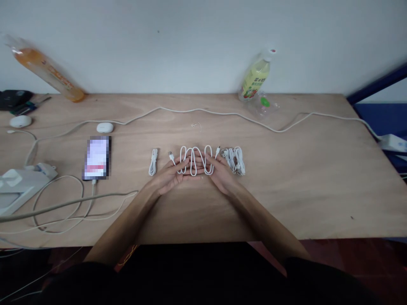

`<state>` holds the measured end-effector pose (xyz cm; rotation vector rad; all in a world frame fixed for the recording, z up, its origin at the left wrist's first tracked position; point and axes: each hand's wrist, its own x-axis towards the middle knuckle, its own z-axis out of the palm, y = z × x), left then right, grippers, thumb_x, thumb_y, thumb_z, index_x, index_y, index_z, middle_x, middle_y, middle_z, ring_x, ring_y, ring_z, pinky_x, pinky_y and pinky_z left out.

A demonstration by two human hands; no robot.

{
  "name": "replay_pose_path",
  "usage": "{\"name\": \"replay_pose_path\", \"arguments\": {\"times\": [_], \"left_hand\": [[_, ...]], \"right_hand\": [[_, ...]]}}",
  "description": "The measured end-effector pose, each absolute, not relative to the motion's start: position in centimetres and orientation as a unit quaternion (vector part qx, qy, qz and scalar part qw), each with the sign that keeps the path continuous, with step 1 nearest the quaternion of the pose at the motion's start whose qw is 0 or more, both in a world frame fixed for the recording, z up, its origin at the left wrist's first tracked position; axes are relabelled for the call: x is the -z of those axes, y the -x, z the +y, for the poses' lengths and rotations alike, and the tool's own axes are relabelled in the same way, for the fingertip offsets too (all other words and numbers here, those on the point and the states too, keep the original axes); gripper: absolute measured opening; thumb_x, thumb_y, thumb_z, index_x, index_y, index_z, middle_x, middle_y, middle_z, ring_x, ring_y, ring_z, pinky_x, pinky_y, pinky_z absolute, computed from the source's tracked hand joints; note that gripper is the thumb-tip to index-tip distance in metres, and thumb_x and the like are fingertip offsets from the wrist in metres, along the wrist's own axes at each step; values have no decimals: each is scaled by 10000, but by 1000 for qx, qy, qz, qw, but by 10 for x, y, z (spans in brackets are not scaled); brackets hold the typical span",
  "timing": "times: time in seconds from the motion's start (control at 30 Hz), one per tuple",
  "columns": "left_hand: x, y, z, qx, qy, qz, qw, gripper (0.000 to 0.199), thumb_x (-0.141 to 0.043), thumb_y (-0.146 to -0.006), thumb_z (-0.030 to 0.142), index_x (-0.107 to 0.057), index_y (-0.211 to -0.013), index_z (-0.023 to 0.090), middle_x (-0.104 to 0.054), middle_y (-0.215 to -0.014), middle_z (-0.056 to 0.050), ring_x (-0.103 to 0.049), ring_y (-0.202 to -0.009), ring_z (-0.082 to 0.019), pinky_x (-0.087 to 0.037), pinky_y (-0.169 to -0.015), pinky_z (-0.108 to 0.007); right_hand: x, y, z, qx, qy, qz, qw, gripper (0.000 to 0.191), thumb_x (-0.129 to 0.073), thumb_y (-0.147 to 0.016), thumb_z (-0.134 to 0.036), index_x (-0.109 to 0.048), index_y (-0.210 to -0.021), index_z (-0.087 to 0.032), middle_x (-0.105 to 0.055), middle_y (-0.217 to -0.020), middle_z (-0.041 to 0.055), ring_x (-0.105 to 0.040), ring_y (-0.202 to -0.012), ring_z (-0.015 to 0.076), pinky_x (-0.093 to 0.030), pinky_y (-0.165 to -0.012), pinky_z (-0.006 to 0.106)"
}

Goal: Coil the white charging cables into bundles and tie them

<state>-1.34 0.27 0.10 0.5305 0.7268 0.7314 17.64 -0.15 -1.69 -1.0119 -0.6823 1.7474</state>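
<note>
A white cable (194, 161) lies in upright loops across my two hands, its plugs sticking out at either side. My left hand (171, 174) is palm up under the left loops, its thumb pressed on them. On the right, my right hand (221, 169) holds the loops the same way, thumb on top, and the fingers of both hands meet beneath the cable. Just left of my left hand sits a bundled white cable (153, 162). More bundled white cables (238, 161) rest against the right side of my right hand.
Behind my hands, a long white cord (197, 110) crosses the wooden table (299, 190). A phone (96, 158), an earbud case (104, 127), a power strip (19, 188) and tangled cords are at the left. Two bottles (51, 76) (255, 78) stand by the wall.
</note>
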Motion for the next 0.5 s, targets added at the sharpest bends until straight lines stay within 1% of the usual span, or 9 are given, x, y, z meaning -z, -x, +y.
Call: {"name": "replay_pose_path", "arguments": {"times": [0.13,0.23,0.37,0.5], "left_hand": [[-1,13,3,-359,-229,345,836,470,-630,-1089,147,-623,-1557,188,-825,-1324,-191,-810,-1232,-344,-629,-1123,-573],[-2,12,4,-369,-213,346,836,496,-630,-1082,118,-607,-1571,200,-824,-1326,-185,-810,-1233,-334,-628,-1130,-563],[-3,10,4,-375,-199,356,833,516,-636,-1072,102,-607,-1573,222,-834,-1309,-161,-820,-1212,-322,-630,-1134,-550],[-4,8,3,-384,-198,365,825,497,-643,-1064,97,-630,-1550,202,-843,-1282,-162,-835,-1172,-312,-635,-1132,-531]], "right_hand": [[15,-177,-3,-724,403,-288,481,322,-887,-832,-531,-804,-958,-247,-859,-1241,104,-764,-1293,314,-640,-1063,469],[14,-176,-5,-729,390,-301,475,335,-864,-857,-551,-818,-1012,-256,-843,-1304,88,-750,-1316,304,-622,-1098,472],[16,-174,-6,-732,387,-307,469,335,-863,-862,-530,-823,-1072,-273,-844,-1297,74,-759,-1299,298,-627,-1097,472],[16,-174,-6,-734,381,-306,472,342,-881,-846,-509,-819,-1079,-266,-853,-1255,81,-768,-1285,306,-638,-1091,483]]}}
